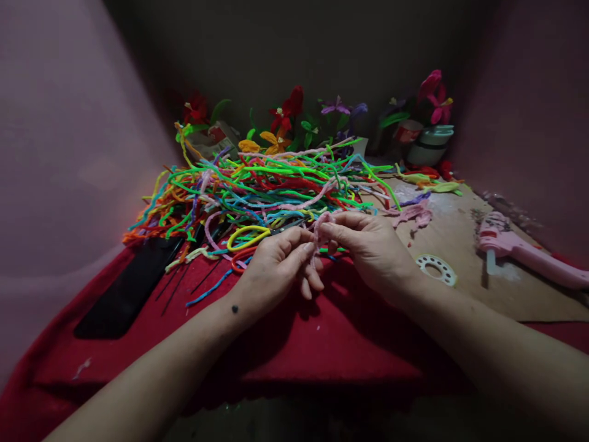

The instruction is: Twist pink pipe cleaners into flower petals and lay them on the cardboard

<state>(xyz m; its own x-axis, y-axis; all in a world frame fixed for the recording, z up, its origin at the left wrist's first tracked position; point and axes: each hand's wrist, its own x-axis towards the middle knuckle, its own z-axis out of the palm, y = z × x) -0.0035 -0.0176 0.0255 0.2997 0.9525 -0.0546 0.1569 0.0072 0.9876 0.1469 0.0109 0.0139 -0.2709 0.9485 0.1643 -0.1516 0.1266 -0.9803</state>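
Observation:
Between my two hands is a pink pipe cleaner (316, 236), bent into a small loop. My left hand (283, 261) pinches its lower part between thumb and fingers. At the top of the loop, my right hand (363, 242) closes thumb and forefinger on the same piece. Just behind my fingers lie scissors with yellow and red handles (248, 238), partly under a heap of many-coloured pipe cleaners (276, 190). A blue pipe cleaner (212, 290) sticks out onto the cloth near my left hand.
A red cloth (304, 350) covers the table. A black phone-like slab (126, 291) lies left. On the right, a cardboard sheet (464, 245) bears a pink glue gun (529, 248), a white ring with holes (436, 270) and pink pieces (411, 215). Pipe-cleaner flowers (288, 113) and a lidded jar (430, 144) stand behind.

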